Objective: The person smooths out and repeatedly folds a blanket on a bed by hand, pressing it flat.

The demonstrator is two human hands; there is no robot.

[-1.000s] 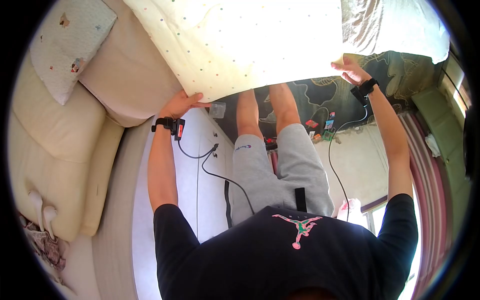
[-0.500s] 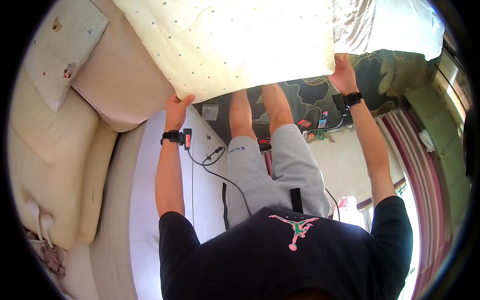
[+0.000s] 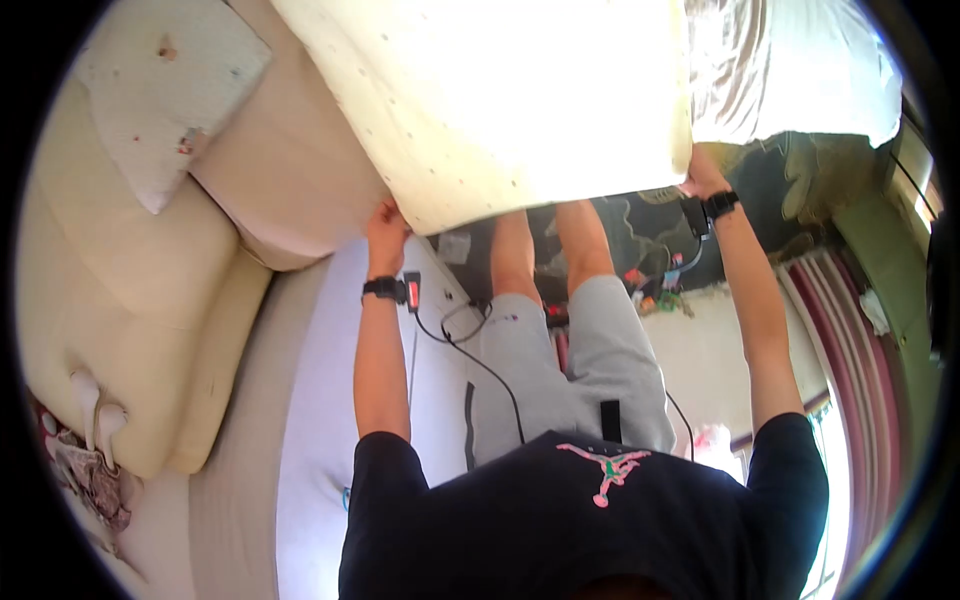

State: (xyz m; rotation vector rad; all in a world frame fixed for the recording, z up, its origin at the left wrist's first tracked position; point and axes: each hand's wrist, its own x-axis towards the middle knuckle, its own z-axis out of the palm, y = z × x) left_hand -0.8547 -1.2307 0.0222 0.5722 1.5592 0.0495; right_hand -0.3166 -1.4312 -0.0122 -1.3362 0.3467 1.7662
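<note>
A large cream cloth with small dots (image 3: 510, 130) hangs stretched between my two hands, overexposed across its middle. My left hand (image 3: 387, 232) pinches its lower left corner, fingers closed at the edge. On the lower right, my right hand (image 3: 706, 175) grips the opposite corner; its fingers are partly hidden behind the fabric. Both wrists carry black straps with small devices, and a cable runs from the left device (image 3: 412, 291). Beyond the right corner lies a crumpled white cloth (image 3: 790, 80).
At left stand a beige sofa (image 3: 130, 290) and a pillow with small prints (image 3: 180, 90). A white cabinet (image 3: 335, 400) is under my left arm. A dark patterned floor covering (image 3: 640, 235) lies by my legs. Striped curtains (image 3: 850, 370) hang at right.
The cloth, both hands and the surroundings have shifted right and slightly down in view. The cloth's lower left edge is more slanted and folded. Both hands keep their hold.
</note>
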